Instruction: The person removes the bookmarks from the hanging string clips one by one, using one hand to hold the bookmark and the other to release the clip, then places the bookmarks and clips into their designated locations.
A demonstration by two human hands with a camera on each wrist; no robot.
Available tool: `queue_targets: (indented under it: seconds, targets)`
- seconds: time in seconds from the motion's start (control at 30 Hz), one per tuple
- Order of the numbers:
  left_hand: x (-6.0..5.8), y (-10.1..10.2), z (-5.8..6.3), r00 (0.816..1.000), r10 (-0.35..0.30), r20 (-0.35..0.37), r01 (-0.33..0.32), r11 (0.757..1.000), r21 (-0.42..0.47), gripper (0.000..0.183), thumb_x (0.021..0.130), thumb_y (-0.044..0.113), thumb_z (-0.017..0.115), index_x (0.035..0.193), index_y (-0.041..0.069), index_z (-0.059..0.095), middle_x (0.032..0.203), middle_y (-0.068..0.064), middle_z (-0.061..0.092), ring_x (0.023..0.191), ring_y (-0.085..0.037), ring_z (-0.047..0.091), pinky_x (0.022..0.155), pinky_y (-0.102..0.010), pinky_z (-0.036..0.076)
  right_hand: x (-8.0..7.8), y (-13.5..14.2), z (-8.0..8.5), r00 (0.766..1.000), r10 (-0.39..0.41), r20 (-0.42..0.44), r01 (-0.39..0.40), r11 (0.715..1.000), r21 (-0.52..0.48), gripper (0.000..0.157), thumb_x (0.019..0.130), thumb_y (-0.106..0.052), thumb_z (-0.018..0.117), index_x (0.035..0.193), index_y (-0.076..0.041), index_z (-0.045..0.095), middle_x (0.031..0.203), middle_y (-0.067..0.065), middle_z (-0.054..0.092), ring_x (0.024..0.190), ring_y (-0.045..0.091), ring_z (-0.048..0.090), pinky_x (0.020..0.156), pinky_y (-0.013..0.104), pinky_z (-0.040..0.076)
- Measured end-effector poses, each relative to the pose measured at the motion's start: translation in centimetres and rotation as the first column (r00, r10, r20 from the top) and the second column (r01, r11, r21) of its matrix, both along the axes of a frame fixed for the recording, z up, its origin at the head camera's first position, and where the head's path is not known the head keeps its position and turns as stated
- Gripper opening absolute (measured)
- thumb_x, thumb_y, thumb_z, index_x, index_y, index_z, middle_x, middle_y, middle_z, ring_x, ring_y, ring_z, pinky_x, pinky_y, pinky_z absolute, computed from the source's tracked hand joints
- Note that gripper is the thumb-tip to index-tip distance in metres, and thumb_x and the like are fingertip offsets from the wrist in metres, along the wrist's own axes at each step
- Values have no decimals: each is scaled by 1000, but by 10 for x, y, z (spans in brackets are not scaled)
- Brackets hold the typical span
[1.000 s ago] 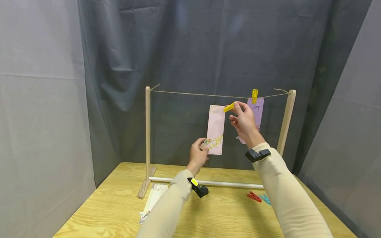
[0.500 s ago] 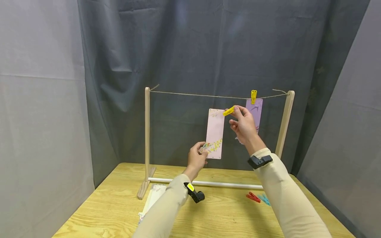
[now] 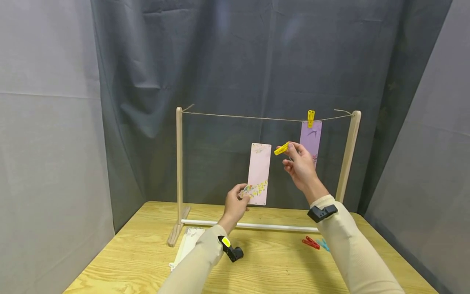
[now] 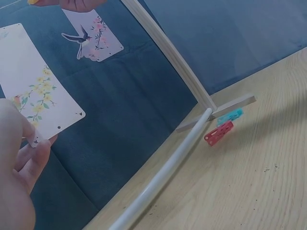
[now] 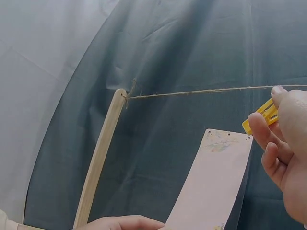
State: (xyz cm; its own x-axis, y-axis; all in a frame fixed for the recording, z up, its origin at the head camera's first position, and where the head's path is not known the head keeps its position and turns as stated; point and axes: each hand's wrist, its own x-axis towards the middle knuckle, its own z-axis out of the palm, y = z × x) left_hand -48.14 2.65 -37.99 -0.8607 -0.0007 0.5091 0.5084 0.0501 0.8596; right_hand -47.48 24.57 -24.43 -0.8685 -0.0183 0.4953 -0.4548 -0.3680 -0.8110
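Note:
My left hand [image 3: 236, 203] pinches a pale pink bookmark card [image 3: 260, 169] by its lower left edge, holding it upright below the string. Yellow flowers and a bird decorate the card's lower part. In the right wrist view the card [image 5: 211, 177] shows small holes along its top edge. To the right of it, my right hand [image 3: 302, 169] pinches a yellow clothespin [image 3: 281, 148] between thumb and fingers; the clothespin is apart from the card and below the string [image 3: 235, 116]. A purple card [image 3: 310, 136] hangs from the string under another yellow clothespin [image 3: 311, 119], partly behind my right hand.
The string runs between two wooden posts [image 3: 179, 163], joined low down by a white rod [image 3: 271, 226]. On the wooden table [image 3: 271, 265] lie a red clothespin [image 4: 218, 133] and a blue one [image 4: 230, 117]. More cards [image 3: 189, 243] lie at left, partly under my left arm.
Both hands have come lower, the left also a little to the left, bringing the pink card and yellow clothespin further below the string. A wider gap shows between card and clothespin.

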Motion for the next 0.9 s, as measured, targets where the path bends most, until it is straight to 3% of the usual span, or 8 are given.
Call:
queue_targets:
  seconds: [0.13,0.3,0.4,0.7,0.9]
  targets:
    - [1,0,-4,1000,0,6,0,1000,3,45,95,-7,61,137,8,64,111,-11,65,81,-36,63,58,-34,59,2,1,-3,1000,8,1,-8,1000,-8,36,106,-32,58,134,-11,48,125,8,67,57,6,61,52,17,47]
    - [1,0,-6,1000,1,-3,-1,1000,-1,45,94,-8,61,136,7,64,112,-11,65,81,-21,61,59,-36,60,2,2,-7,1000,3,10,-3,1000,-15,35,106,-33,57,133,-12,50,128,10,67,57,6,61,51,17,47]
    - [2,-1,-8,1000,2,1,-2,1000,-2,45,94,-8,61,136,8,64,112,-10,65,81,-20,61,59,-34,60,2,1,-9,1000,8,19,-8,1000,-15,36,107,-32,57,135,-11,48,127,9,68,56,6,61,51,17,46]
    - [2,-8,-18,1000,0,-3,0,1000,-2,44,96,-8,59,137,7,64,112,-13,65,86,-31,66,57,-30,58,3,-1,-17,999,31,22,-30,999,-23,35,107,-30,56,134,-9,48,118,4,72,55,6,62,50,18,46]
    - [6,-14,-22,1000,-27,7,27,999,-19,43,98,-4,59,139,9,62,115,-12,63,79,-26,65,64,-43,61,6,2,-22,999,43,17,-42,999,-24,30,107,-30,55,132,-12,50,120,5,71,56,6,61,50,17,46]
